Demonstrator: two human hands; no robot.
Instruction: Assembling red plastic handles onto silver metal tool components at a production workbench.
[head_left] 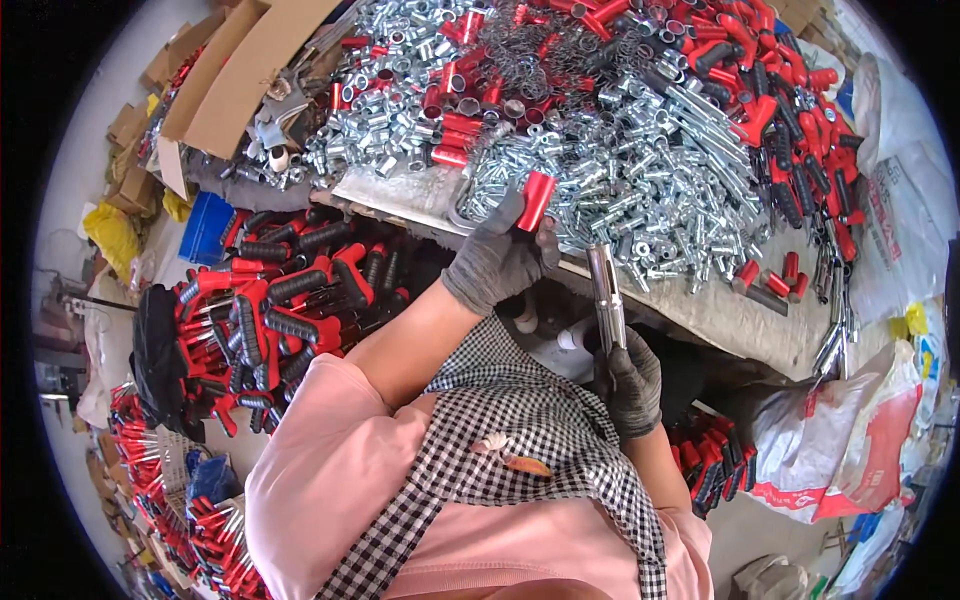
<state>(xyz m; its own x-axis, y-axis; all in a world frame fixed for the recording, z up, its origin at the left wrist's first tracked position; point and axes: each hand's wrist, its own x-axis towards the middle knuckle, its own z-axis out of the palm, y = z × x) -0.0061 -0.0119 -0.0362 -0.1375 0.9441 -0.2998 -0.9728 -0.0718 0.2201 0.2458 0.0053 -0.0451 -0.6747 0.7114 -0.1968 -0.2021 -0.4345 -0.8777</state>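
Cluttered counter (700, 320) heaped with zinc fittings (640, 150). Left hand (495, 262), gloved, pinches a red sleeve (536, 200) above the counter edge; right hand (632, 385) clasps a steel rod (606, 298) upright. Judgement: align the sleeve bore with the rod tip, keep the rod steady, push straight.

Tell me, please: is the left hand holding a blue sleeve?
No, the left hand in a grey glove pinches a red sleeve between its fingertips, above the heap of metal parts.
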